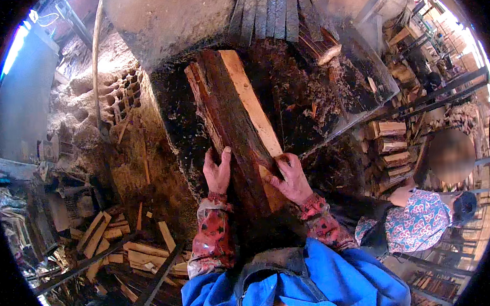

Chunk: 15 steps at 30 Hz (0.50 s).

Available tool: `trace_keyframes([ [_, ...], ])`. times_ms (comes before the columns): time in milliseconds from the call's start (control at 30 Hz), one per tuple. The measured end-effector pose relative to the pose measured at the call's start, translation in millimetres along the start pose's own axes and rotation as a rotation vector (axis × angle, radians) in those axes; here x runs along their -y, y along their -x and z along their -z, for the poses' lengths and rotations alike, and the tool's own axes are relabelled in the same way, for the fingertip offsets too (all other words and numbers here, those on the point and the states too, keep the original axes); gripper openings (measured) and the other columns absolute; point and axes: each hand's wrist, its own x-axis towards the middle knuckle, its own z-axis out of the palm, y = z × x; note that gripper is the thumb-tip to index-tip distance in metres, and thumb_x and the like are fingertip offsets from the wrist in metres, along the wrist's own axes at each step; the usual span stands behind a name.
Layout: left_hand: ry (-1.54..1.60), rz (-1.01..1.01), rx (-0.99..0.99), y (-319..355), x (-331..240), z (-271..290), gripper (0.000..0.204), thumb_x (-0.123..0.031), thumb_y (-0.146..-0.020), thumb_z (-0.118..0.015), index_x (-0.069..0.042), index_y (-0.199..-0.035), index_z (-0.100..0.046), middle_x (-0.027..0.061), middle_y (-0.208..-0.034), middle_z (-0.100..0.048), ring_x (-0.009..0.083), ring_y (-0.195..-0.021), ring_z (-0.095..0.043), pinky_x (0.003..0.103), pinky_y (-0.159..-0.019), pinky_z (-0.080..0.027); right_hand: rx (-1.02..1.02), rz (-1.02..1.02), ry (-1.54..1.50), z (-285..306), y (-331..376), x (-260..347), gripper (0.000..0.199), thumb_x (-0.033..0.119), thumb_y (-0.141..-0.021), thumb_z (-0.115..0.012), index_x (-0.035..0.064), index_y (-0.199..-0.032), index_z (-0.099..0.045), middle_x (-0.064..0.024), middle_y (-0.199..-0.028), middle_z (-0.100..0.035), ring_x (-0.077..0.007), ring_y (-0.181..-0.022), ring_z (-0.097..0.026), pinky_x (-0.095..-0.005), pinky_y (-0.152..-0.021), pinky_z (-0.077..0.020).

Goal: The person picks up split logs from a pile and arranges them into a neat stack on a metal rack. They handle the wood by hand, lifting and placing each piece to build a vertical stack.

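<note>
A long slab of wood [224, 110] lies tilted on a dark, sawdust-strewn machine table [181, 123], its far end leaning left. Rough brown bark covers most of its top, and a pale sawn strip runs along its right side. My left hand [217, 171] is closed against the slab's left edge near its close end, thumb on top. On the other side, my right hand [292, 179] grips the right edge, with thumb and fingers pressed to the wood. The fingers of both hands are partly hidden at the slab's sides.
Dark hanging strips [266, 15] cover the machine's far opening, with another wood piece [318, 43] beneath them. Offcuts [148, 255] lie heaped at lower left. Stacked wood pieces [392, 152] stand at right, near another person in a patterned shirt [417, 219]. A pole [96, 66] leans at far left.
</note>
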Motion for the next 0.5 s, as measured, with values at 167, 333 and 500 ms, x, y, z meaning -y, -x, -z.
trace_keyframes([
  [167, 0.023, 0.051, 0.026, 3, -9, -3, 0.073, -0.036, -0.085, -0.071, 0.015, -0.127, -0.042, 0.0165, -0.116, -0.06, 0.0189, -0.105, -0.055, 0.03, -0.091, -0.044, 0.037, 0.009, -0.031, 5, 3, -12, 0.057, 0.037, -0.08, -0.069, -0.0025, -0.117, -0.053, -0.0226, -0.118, -0.045, -0.0411, -0.11, -0.045, -0.0461, -0.095, -0.0395],
  [333, -0.278, 0.08, -0.02, 4, -18, -4, 0.08, -0.043, -0.081, -0.074, 0.013, -0.128, -0.043, 0.0168, -0.118, -0.059, 0.0223, -0.106, -0.056, 0.033, -0.093, -0.043, 0.035, 0.009, 0.001, 4, 1, -12, 0.062, 0.042, -0.08, -0.066, -0.0023, -0.122, -0.051, -0.023, -0.12, -0.043, -0.0416, -0.112, -0.043, -0.0486, -0.096, -0.0385],
  [500, -0.112, 0.092, 0.027, 0, -18, -8, 0.073, -0.033, -0.077, -0.079, 0.01, -0.126, -0.046, 0.0145, -0.116, -0.06, 0.0215, -0.104, -0.056, 0.033, -0.091, -0.044, 0.042, 0.026, 0.013, 3, 1, -17, 0.068, 0.051, -0.084, -0.06, -0.002, -0.126, -0.05, -0.0251, -0.124, -0.04, -0.0437, -0.113, -0.041, -0.0508, -0.098, -0.0363],
])
